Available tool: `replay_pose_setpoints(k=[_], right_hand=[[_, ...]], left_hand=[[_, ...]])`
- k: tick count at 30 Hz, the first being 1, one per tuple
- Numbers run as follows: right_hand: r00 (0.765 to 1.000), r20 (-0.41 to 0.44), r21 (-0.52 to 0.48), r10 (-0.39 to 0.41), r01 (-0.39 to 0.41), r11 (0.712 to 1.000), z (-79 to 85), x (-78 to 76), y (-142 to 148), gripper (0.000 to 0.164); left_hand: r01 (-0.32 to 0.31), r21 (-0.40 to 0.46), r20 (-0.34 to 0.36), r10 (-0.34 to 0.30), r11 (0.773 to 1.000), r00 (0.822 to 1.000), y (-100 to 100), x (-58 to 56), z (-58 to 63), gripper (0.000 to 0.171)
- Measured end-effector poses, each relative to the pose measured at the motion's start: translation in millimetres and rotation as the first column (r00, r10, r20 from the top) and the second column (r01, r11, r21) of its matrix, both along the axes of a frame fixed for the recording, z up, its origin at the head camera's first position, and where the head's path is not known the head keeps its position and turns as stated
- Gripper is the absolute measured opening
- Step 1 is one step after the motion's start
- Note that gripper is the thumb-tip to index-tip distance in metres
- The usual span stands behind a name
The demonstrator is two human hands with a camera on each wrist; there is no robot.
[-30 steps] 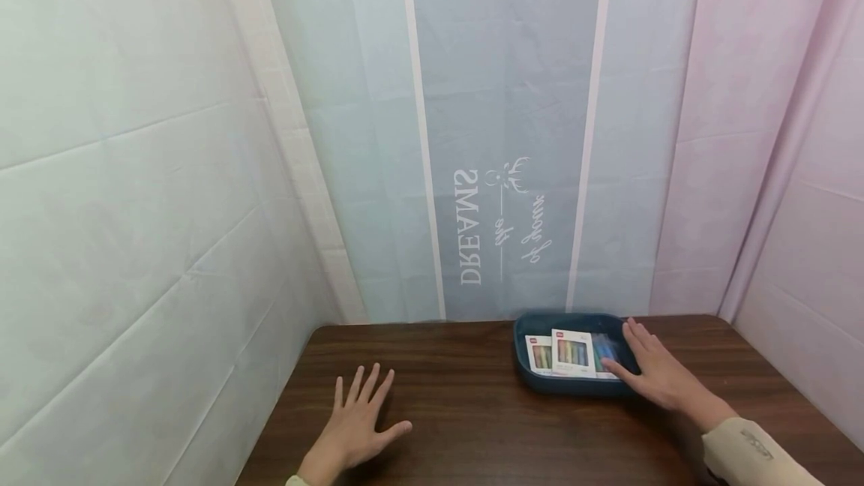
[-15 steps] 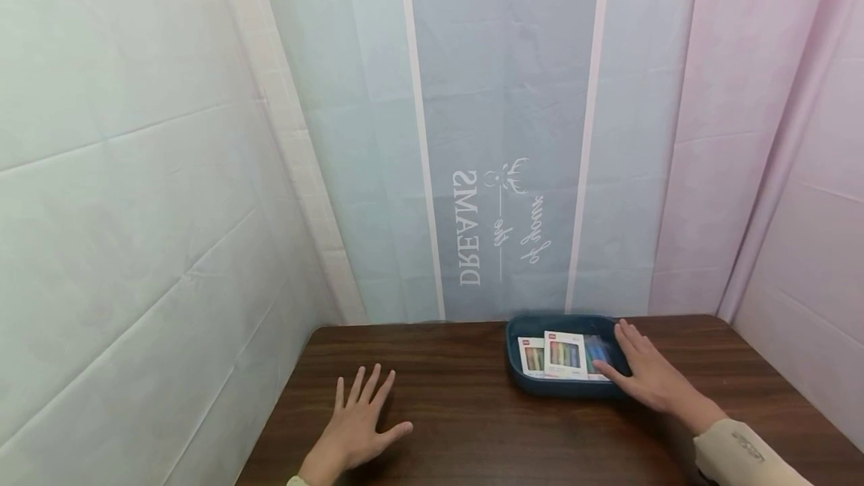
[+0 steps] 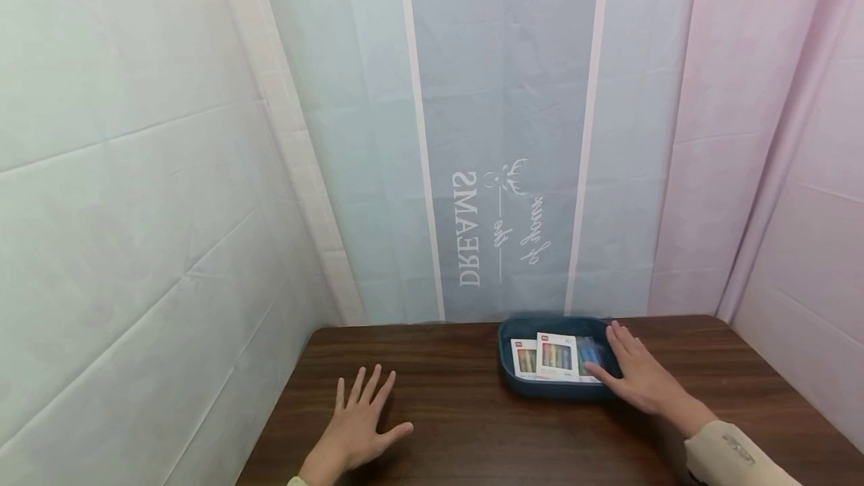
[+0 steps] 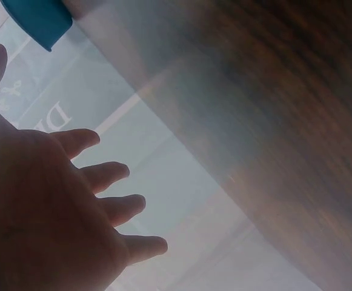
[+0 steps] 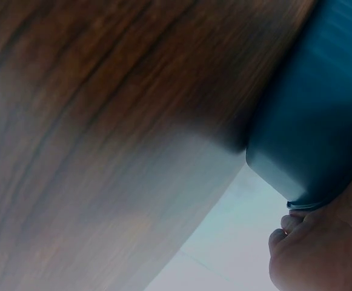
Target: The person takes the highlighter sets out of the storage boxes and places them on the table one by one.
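A dark blue rectangular basket [image 3: 550, 391] stands at the back of the wooden table. Inside lie flat white boxes of colourful sticks that look like crayons [image 3: 558, 357], one overlapping another, and a pack with blue sticks [image 3: 589, 353] at the right. My right hand [image 3: 644, 375] rests against the basket's right end with straight fingers, its thumb reaching over the rim above the blue pack. In the right wrist view the palm lies along the basket's wall [image 5: 312, 130]. Well to the left, my left hand [image 3: 354, 420] is spread over the table, touching no object.
Brown wood-grain table [image 3: 466, 433] spreads in front of both hands. Its back edge meets a hanging blue-grey cloth [image 3: 506, 96] with mirrored lettering. Pale cloth walls [image 3: 135, 246] close in the left and right sides.
The basket and the packs in it have slid a short way left across the table, my right hand moving along with it. My left hand has stayed in place.
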State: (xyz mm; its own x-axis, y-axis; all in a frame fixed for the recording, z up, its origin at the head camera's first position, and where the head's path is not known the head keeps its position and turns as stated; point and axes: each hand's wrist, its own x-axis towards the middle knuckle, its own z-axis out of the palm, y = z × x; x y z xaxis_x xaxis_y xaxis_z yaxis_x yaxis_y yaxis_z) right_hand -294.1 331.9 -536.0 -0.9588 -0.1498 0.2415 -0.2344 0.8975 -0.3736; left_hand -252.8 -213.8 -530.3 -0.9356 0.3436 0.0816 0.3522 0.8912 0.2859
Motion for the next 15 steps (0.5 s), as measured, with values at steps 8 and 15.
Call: replay_pose_setpoints(k=[8, 15], right_hand=[[1.0, 0.018, -0.011, -0.002, 0.002, 1.0, -0.6, 0.2, -7.3, 0.107], [1.0, 0.007, 0.002, -0.002, 0.002, 1.0, 1.1, 1.4, -15.5, 0.107]], left_hand=[[0.006, 0.003, -0.005, -0.006, 1.0, 1.0, 1.4, -0.6, -1.3, 0.095], [0.01, 0.007, 0.003, -0.01, 1.0, 1.0, 2.4, -0.3, -0.8, 0.095]])
